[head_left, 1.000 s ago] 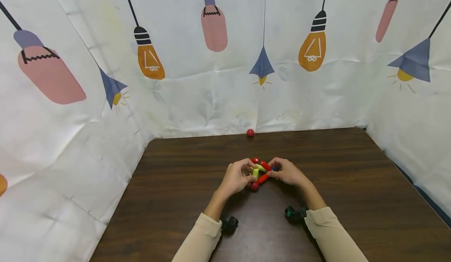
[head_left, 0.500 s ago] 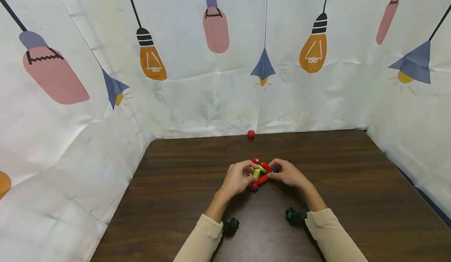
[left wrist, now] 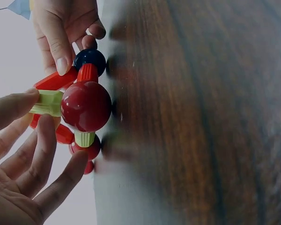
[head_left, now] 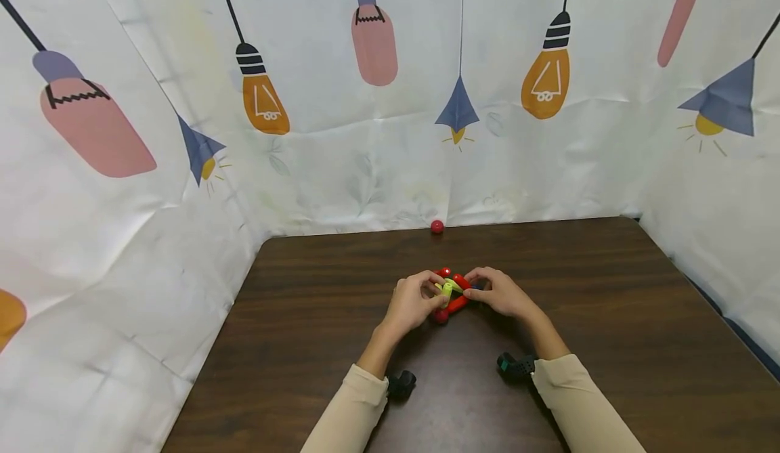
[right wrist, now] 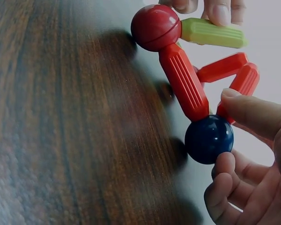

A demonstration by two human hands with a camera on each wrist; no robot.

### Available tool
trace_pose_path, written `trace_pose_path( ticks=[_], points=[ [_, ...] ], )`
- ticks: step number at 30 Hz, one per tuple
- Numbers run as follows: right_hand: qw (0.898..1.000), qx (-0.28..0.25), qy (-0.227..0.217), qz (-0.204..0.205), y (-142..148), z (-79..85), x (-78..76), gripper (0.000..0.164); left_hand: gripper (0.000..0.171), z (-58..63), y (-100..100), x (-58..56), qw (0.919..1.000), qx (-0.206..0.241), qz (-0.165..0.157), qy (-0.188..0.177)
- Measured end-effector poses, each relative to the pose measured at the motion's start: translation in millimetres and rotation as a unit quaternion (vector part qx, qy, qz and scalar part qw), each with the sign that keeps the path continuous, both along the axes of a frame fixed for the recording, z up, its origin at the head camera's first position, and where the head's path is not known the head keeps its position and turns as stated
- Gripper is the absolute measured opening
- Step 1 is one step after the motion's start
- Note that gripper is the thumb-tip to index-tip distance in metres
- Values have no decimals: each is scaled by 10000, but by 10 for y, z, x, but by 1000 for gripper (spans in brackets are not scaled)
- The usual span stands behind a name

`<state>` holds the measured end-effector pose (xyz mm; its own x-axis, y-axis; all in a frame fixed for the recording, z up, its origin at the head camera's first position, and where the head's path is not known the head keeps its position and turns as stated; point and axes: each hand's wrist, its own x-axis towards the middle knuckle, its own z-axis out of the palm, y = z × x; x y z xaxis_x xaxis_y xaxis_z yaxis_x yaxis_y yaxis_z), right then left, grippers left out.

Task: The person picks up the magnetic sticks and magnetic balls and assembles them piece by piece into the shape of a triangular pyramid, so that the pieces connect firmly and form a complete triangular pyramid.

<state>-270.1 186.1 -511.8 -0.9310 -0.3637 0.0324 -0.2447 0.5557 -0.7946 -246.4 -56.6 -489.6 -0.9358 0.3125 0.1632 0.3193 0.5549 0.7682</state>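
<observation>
Ball-and-stick magnetic construction pieces form a small frame on the table. My left hand (head_left: 409, 300) pinches a yellow-green stick (right wrist: 213, 33) that rises from a red ball (left wrist: 86, 107). From that ball a red stick (right wrist: 183, 82) runs low to a dark blue ball (right wrist: 209, 139). With thumb and fingers, my right hand (head_left: 504, 296) pinches a raised red stick (right wrist: 246, 77) above the blue ball, its lower fingertips by the ball. Another raised red stick (right wrist: 222, 68) leans towards it. A second red ball (left wrist: 87, 146) sits behind, partly hidden by the left fingers.
A loose red ball (head_left: 437, 227) lies at the far edge of the brown table (head_left: 341, 263). Behind and beside the table hangs a pale lamp-patterned cloth (head_left: 390, 168). Dark wrist devices (head_left: 516, 366) are on both arms.
The yellow-green stick in my left hand has tilted slightly to the right. My right hand keeps its grip almost unmoved, and the head view has shifted a little.
</observation>
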Motion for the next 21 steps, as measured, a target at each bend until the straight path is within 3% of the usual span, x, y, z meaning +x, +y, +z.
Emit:
trace_pose_path(
  ticks=[5,11,15,21],
  points=[
    [10000,32,35,67,8,-13,-7,28,30,-3,-1,-2,9995,-144,34,269],
    [9998,-20,50,179,-24,-19,10,27,65,-10,-25,1,9982,-185,-305,489],
    [9998,1,42,188,-33,-13,15,28,61,-20,-25,1,9972,-152,-529,499],
    [9999,45,52,146,-29,-9,12,29,54,-28,-10,1,9976,-73,-455,516]
  ],
)
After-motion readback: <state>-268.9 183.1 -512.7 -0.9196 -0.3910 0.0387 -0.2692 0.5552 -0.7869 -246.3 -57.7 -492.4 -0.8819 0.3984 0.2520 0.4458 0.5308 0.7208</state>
